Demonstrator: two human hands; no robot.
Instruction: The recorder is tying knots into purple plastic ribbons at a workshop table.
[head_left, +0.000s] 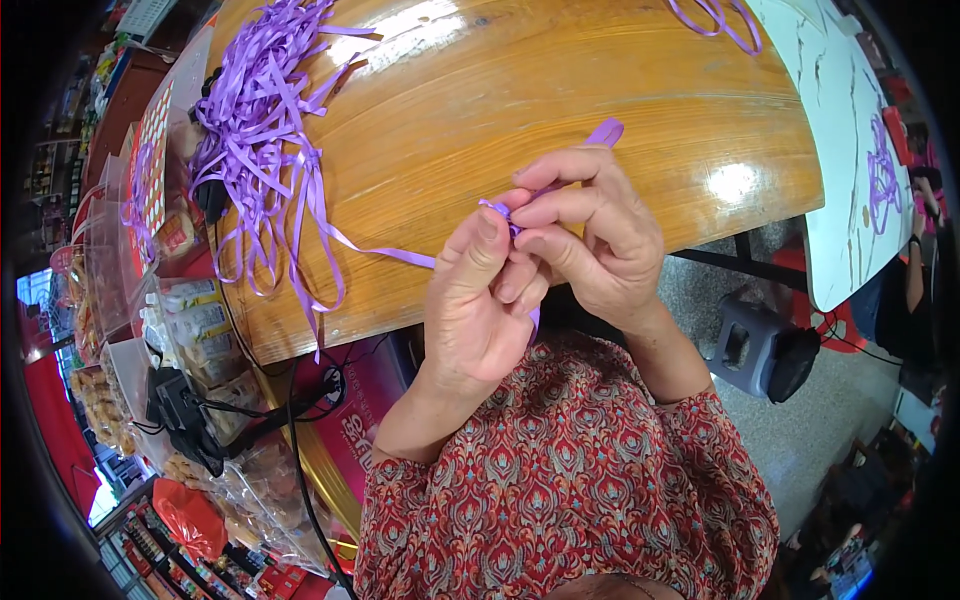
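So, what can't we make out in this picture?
Head view: how the pinched purple ribbon is looped, hidden by the left grip and right grip.
Head view: the far part of the loose ribbon, cut by the top edge.
Head view: inner strands of the ribbon heap, under outer ones.
Head view: the purple tangle on the white table, too small.

Bagged goods (205,335) and stocked shelves (147,543) suggest a shop.

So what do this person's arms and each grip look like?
The left grip and right grip are human and ungloved. The wrists are bare, and loose red sleeves with ornate, multicoloured motifs stop short of them.
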